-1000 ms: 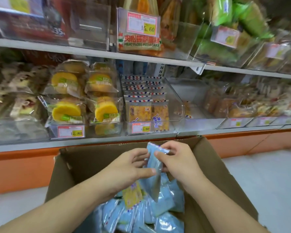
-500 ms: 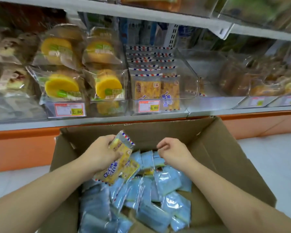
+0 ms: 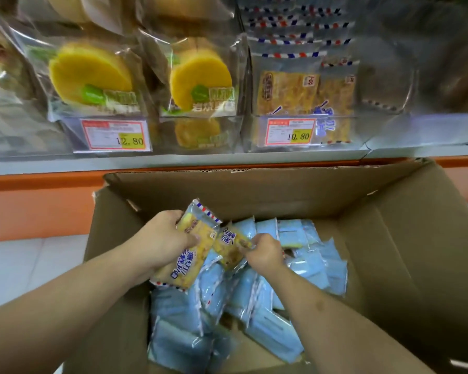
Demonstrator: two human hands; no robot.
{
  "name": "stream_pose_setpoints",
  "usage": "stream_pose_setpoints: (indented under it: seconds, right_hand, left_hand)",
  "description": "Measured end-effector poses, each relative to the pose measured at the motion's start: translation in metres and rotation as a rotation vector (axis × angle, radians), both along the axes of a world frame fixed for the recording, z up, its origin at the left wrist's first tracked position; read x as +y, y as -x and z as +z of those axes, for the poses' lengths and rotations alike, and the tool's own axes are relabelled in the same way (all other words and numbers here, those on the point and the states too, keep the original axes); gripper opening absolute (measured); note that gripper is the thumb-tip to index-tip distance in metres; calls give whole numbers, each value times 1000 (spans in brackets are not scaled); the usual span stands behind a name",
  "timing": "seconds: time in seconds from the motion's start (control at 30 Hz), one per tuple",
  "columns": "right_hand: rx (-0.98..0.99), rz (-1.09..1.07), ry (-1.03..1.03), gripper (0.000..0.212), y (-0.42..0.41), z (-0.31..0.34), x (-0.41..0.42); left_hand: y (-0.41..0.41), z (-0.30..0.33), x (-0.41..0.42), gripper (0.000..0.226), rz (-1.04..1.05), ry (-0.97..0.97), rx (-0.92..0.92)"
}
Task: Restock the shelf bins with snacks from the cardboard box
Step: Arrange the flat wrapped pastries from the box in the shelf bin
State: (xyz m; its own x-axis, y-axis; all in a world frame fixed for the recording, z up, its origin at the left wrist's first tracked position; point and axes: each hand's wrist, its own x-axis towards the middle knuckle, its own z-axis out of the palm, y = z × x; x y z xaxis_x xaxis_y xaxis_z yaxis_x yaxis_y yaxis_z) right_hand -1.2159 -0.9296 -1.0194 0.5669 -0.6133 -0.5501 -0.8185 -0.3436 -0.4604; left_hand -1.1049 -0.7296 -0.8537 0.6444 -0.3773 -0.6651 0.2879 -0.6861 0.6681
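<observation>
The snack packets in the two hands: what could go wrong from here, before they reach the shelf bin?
1. The left hand holds a stack of packets by one side only; a slippery wrapper could slide out and drop back into the cardboard box.
2. The right hand only pinches its packet by an edge, so it may slip.
3. The bin priced 10.80 already looks quite full; added packets might not fit easily.
</observation>
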Motion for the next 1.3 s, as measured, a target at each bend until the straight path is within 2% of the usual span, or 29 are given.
stream_pose_setpoints:
  seconds: [0.03,0.1,0.17,0.23,0.4,0.5,0.6,0.73,0.87,0.93,1.03,1.1,1.3]
  right_hand:
    - [-14,-13,-5,32,0,-1,0]
    - [-41,-48,-35,17,0,5,1]
    - [-121,-77,-77,20,4,17,-5]
    - [-221,-41,-125,14,10,45,-18]
    - [-345,235,-142,7,27,161,-56]
    - [-392,331,-177,8,41,235,-67]
    - [-387,431,-128,10,64,299,-68]
    - [-419,482,-160,8,94,355,-51]
    - [-557,483,-123,6,95,374,-22]
    - [-641,457,-8,14,87,369,-12]
    - [-720,393,204,12,77,356,-5]
    - [-745,381,288,17,74,352,-5]
    - [-811,349,315,22,68,350,-9]
  left_hand:
    - [-1,3,-1,11,14,8,12]
    - [-3,10,-5,11,41,35,34]
    - [-3,20,-9,12,64,89,60]
    - [-1,33,-11,15,75,142,70]
    - [12,74,-9,17,72,293,91]
    - [17,108,-5,19,56,381,37]
    - [19,141,4,21,16,443,-30]
    - [31,164,16,26,-9,500,0]
    - [52,169,8,37,-81,523,129]
    - [63,173,0,42,-168,560,163]
    - [73,175,-9,47,-344,571,39]
    - [72,171,-14,51,-363,547,-10]
    - [66,166,-26,38,-307,538,-35]
